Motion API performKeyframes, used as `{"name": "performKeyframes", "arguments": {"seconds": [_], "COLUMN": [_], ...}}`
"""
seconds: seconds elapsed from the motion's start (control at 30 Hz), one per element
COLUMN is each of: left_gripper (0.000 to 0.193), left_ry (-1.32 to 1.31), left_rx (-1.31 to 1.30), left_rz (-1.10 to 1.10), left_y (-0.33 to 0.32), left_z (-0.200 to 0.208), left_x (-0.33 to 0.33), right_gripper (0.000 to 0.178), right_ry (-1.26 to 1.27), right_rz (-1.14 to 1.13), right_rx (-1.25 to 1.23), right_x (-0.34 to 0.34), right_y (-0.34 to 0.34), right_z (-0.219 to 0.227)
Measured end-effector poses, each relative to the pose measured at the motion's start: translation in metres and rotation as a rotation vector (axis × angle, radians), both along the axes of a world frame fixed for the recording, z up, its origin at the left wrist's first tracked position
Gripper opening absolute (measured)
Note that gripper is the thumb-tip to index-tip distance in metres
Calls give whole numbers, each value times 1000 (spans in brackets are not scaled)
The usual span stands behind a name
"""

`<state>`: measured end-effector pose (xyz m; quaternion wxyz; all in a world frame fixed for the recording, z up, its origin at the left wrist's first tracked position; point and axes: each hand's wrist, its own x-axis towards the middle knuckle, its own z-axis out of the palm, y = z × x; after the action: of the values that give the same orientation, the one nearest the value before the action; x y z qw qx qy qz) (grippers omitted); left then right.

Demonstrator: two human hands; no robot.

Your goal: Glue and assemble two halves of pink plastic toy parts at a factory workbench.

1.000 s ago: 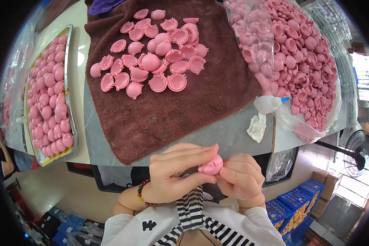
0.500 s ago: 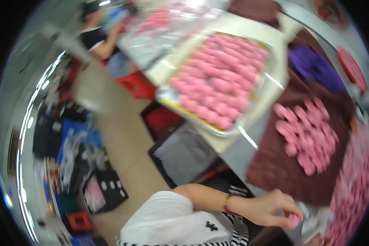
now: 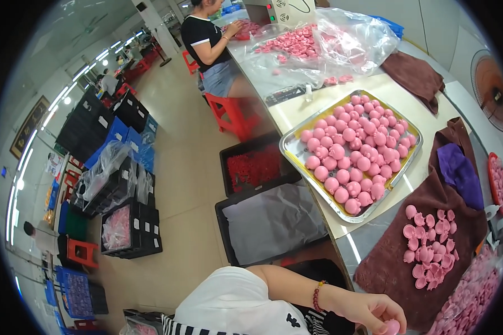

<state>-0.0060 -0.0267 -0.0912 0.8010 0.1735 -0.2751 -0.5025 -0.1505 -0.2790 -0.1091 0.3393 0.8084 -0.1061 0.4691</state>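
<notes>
My left hand [image 3: 375, 314] is at the bottom right, thumb and fingers closed around a small pink ball [image 3: 393, 327]. The picture's lower edge cuts off part of that ball. My right hand is not in view. Beyond my left hand lies a brown towel [image 3: 383, 259], carrying a loose pile of pink hollow half shells [image 3: 430, 245]. Farther back on the table, a metal tray [image 3: 294, 158] with a yellow inside holds many round pink balls [image 3: 349, 134], some with small raised details.
A purple cloth [image 3: 461, 173] lies by the towel; a bag of pink pieces [image 3: 472, 296] sits at right. Black crates [image 3: 224, 223] stand on the floor left of the table. A co-worker [image 3: 204, 44] sits at the far end, near a clear plastic bag [image 3: 355, 39].
The view has swung and sharpened, so the tray and towel appear lower and the far table shows. My left hand still holds the pink ball. Fingers at the lower right edge have left the view.
</notes>
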Motion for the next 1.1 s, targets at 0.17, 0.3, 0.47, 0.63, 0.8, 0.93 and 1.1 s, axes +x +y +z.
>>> {"name": "performKeyframes", "arguments": {"seconds": [0.17,0.3,0.47,0.63,0.8,0.93,1.1], "left_gripper": [44,33,40,36,37,37,38], "left_ry": [-113,-51,-67,-39,-143,-131,-103], "left_rx": [-18,-68,-167,-151,-107,-119,-178], "left_rz": [32,-14,0,-35,-23,-84,-109], "left_y": [4,10,10,9,7,13,14], "left_z": [3,3,2,14,-3,3,9], "left_x": [-6,-5,-7,-12,-10,-8,-9], "right_gripper": [50,46,52,59,62,61,61], "right_ry": [-491,-111,-271,-347,-217,-245,-231], "right_rz": [560,47,470,699,727,766,814], "right_rx": [724,1085,1444,1679,1762,1769,1783], "right_x": [0,-13,15,17,28,29,27], "right_y": [-46,-12,47,56,71,70,69], "right_z": [-51,-38,-13,-10,-10,-13,-15]}}
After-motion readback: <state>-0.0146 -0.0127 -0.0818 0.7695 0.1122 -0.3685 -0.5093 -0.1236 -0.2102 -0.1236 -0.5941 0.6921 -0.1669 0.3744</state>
